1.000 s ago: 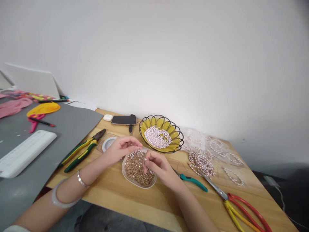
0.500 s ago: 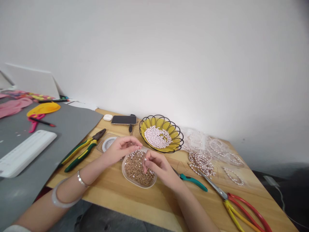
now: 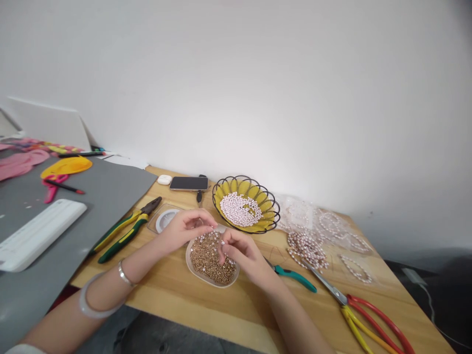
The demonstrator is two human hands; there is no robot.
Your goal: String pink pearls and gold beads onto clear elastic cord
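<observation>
Over the far rim of a pale tub [image 3: 189, 263] of small gold beads [image 3: 212, 260], my left hand [image 3: 191, 227] has thumb and fingers brought together. Something tiny and pale shows at its fingertips, too small to name. My right hand [image 3: 243, 250] is above the tub's right side, pinching a small whitish bead [image 3: 222, 242] between thumb and forefinger. A few pale beads lie among the gold ones. Any thread between the hands is too fine to make out. Behind the hands stands a black wire basket [image 3: 276, 216] with a yellow lining, holding pale pink beads [image 3: 239, 209].
Green-yellow pliers [image 3: 129, 228], a spool [image 3: 165, 220] and a phone [image 3: 189, 183] lie to the left. Teal-handled pliers [image 3: 297, 278], bead strands [image 3: 308, 250], bagged bracelets [image 3: 328, 223] and large scissors [image 3: 346, 300] lie to the right. A white wall rises behind the wooden table [image 3: 228, 314].
Hardly anything differs. Both hands keep almost the same place and pinch over the tub, with only a slight shift of the fingers.
</observation>
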